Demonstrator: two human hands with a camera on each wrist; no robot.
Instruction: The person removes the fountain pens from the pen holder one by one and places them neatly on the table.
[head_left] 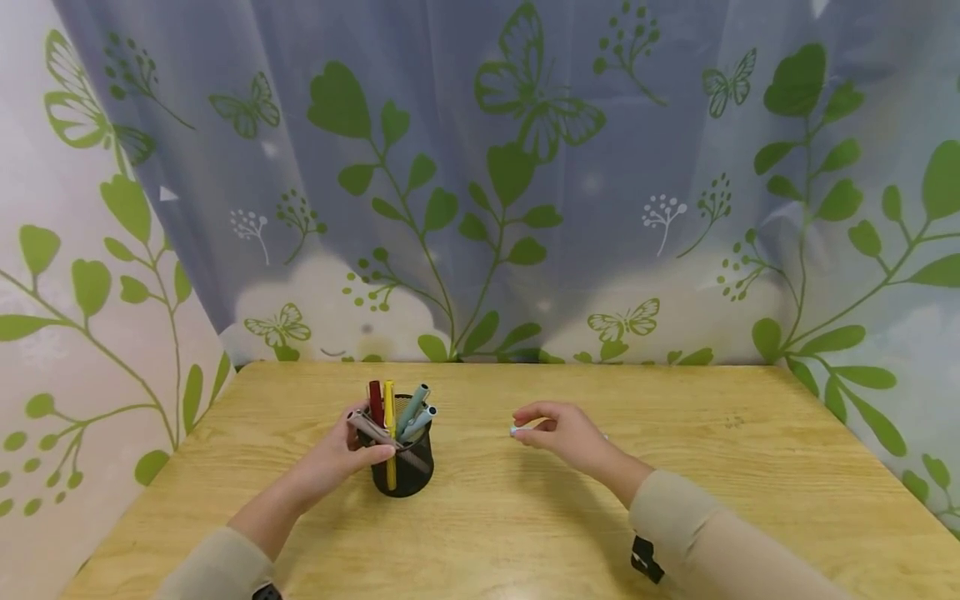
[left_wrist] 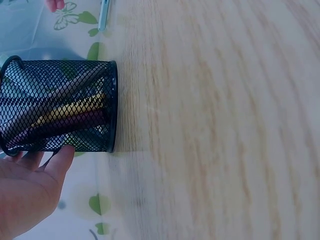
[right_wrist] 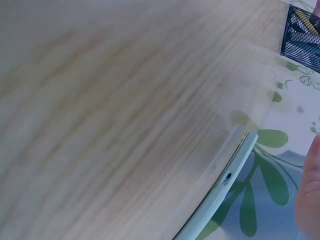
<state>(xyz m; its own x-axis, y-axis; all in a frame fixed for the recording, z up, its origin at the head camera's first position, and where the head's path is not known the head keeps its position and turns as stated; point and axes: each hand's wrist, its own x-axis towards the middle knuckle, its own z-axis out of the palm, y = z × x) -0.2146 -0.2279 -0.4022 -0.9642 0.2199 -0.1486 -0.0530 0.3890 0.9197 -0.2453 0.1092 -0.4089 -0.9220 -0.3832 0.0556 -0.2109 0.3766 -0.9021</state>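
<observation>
Pen holder [head_left: 416,473], black mesh and round, stands upright on the wooden worktop [head_left: 480,533], nearer the left edge than the right and well clear of the far edge. The left hand [head_left: 336,460] grips it from the left, thumb across the front near the rim and the other fingers around the far side.

Five pens stand in the holder, their upper ends above the rim. At the back left is a dark red pen [head_left: 376,402], with a yellow pen [head_left: 388,407] just beside it; a grey pen [head_left: 372,428] tilts out toward the left hand. Two blue-green pens, one behind [head_left: 412,407] and one in front [head_left: 417,424], lean toward the right edge of the worktop.

Well apart from the holder, toward the right edge, a pale green pen [right_wrist: 215,192] lies on the worktop, roughly in line with the far edge. The right hand [head_left: 567,433] is just above it, fingers bent loosely and thumb parted from the forefinger, gripping nothing.

Both arms wear beige sleeves [head_left: 701,521], and a black strap [head_left: 645,560] shows at the right cuff. Beyond the far edge hangs a blue and white curtain [head_left: 622,167] printed with green leaves and butterflies.
</observation>
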